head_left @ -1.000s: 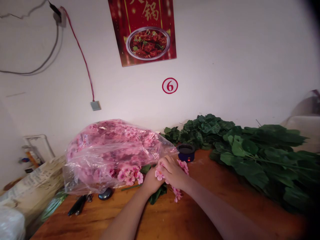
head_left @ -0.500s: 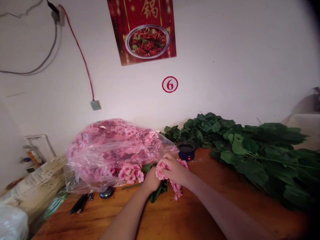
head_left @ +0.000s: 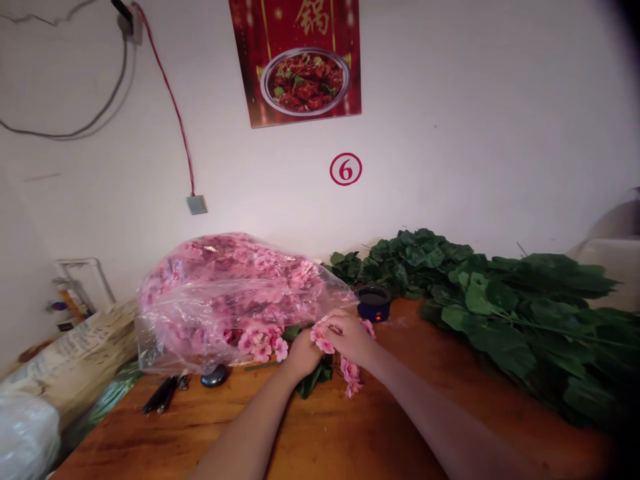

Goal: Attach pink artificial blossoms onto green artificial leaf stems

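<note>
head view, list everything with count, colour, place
pink blossoms: several, pink, around hands
clear bag: one, pink flowers inside, left
leafy branches: many, green, table right
round pot: one, blue, behind hands
oval object: one, dark, before bag
slim item: one, black, front left
table: one, brown, beneath
poster: one, red, upper wall
circled 6: one, red, under poster
switch: one, grey, left wall
cables: several, red, grey, upper left
sacks: count unclear, beige, left
plastic bag: one, white, lower left
frame: one, grey, behind sacks
left hand: one, beside blossoms
right hand: one, touching blossoms
</note>
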Demonstrator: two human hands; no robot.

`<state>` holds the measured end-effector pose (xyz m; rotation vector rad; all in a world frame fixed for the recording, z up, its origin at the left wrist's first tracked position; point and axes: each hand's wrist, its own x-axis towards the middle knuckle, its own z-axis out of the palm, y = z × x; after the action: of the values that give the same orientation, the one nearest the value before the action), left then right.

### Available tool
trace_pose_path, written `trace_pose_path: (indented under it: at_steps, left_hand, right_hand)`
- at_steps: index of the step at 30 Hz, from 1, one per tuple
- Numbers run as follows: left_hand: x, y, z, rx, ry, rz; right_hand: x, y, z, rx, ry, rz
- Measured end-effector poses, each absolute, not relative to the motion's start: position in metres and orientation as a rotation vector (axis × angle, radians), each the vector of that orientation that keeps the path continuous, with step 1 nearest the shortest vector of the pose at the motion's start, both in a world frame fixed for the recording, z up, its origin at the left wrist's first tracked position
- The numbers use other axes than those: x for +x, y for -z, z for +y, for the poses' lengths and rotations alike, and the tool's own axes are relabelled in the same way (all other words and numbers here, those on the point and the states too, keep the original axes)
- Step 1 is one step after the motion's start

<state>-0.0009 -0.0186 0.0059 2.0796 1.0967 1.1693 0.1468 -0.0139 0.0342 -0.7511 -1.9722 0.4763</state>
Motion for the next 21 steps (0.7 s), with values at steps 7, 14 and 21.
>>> trace_pose_path:
  at_steps: [7,14,21]
  left_hand:
    - [-0.002,-0.007,-0.018,2.071,-1.183,1.030]
    - [-0.002,0.001,-0.011,1.968,-1.153,1.018]
    - [-0.002,0.001,-0.007,1.840,-1.136,1.090]
  right_hand:
    - [0.155,-0.047,-0.023,-0.704,-0.412,-2.146]
    - [0.152,-0.030,0.000,-0.640,-0.373,-2.052]
    - [0.197,-0.054,0.023,-0.749,-0.304,-1.645]
